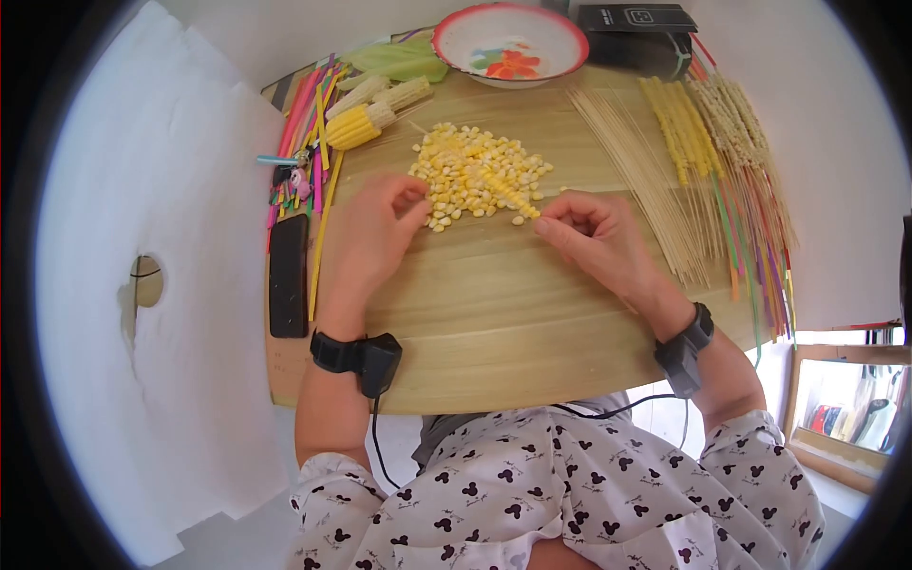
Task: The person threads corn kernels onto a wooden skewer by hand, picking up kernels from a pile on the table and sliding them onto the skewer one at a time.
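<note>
A heap of loose yellow corn kernels [465, 171] lies on the wooden table. My right hand [594, 237] is closed at the heap's right edge, its thumb and forefinger pinching the near end of a stick threaded with kernels [503, 190], which slants up and left over the heap. At the heap's left edge is my left hand [385, 223], fingers curled together beside the kernels; whether it pinches anything is too small to make out.
Bare thin sticks [646, 180] and finished kernel sticks [674, 123] lie at the right. A bowl [513, 43] stands at the back. Corn cobs [356, 125], coloured straws [302, 104] and a phone [289, 275] are at the left.
</note>
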The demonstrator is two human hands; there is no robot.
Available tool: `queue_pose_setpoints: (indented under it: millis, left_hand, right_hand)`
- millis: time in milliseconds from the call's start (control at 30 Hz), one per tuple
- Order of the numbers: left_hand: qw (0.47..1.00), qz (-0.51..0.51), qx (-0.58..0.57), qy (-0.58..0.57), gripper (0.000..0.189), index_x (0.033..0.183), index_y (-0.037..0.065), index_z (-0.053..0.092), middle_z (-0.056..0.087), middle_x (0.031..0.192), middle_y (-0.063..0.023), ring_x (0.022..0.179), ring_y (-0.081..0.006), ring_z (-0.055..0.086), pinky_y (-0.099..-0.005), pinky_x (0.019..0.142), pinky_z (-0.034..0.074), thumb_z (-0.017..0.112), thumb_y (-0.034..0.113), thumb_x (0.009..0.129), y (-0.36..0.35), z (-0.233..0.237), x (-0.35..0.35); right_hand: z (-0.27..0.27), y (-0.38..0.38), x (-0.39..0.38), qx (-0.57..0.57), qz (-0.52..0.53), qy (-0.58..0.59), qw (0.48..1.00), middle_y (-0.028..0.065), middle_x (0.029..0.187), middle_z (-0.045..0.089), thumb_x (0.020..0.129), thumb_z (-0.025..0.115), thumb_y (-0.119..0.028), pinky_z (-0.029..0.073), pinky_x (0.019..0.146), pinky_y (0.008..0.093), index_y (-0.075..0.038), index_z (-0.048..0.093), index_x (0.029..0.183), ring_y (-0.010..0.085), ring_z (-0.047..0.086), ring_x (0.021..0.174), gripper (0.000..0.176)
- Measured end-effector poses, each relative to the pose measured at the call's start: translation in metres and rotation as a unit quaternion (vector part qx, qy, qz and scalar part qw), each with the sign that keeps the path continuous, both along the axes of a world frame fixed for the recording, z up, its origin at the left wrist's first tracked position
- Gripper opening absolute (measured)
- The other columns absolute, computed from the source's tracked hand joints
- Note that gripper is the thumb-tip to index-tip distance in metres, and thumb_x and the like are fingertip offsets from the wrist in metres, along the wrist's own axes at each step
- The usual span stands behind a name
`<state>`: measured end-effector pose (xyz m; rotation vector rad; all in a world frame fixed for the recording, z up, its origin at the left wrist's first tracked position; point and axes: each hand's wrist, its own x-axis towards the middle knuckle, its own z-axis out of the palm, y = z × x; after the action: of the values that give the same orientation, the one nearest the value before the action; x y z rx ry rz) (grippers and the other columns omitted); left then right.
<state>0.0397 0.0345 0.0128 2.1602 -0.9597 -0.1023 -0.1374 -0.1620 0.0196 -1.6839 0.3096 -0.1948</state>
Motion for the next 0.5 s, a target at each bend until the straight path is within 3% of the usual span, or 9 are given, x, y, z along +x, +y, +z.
queue_pose_setpoints:
  millis: [133, 367, 500]
  left_hand:
    - [0.999, -0.039, -0.002, -0.005, 0.017, 0.094, -0.001, 0.062, 0.06, 0.082, -0.0066, 0.07, -0.0145, 0.054, -0.027, 0.065, 0.046, 0.066, 0.005, 0.079, -0.004, -0.005, -0.002]
    - [0.999, -0.029, 0.001, 0.037, 0.015, 0.093, -0.001, 0.062, 0.061, 0.081, -0.0049, 0.068, -0.0123, 0.054, -0.0255, 0.064, 0.045, 0.066, 0.005, 0.08, -0.006, -0.01, -0.005]
    - [0.979, -0.005, -0.074, 0.192, 0.013, 0.096, 0.0, 0.064, 0.064, 0.087, -0.0027, 0.071, -0.0085, 0.055, -0.0224, 0.066, 0.046, 0.064, 0.008, 0.086, -0.004, -0.008, -0.002]
  right_hand:
    - [-0.003, 0.001, 0.001, 0.005, 0.017, -0.014, 1.0, -0.0109, 0.062, 0.045, 0.089, 0.065, -0.012, 0.027, 0.047, 0.0176, -0.002, 0.063, 0.082, -0.0027, 0.035, 0.055, 0.013]
    - [-0.003, 0.001, 0.001, -0.007, 0.027, 0.002, 1.0, -0.011, 0.062, 0.045, 0.089, 0.065, -0.013, 0.027, 0.047, 0.0177, -0.001, 0.063, 0.082, -0.0026, 0.035, 0.055, 0.013]
    - [-0.003, 0.001, 0.001, -0.011, 0.027, 0.016, 0.999, -0.0109, 0.062, 0.046, 0.089, 0.064, -0.012, 0.027, 0.047, 0.0175, -0.001, 0.063, 0.082, -0.0027, 0.035, 0.056, 0.013]
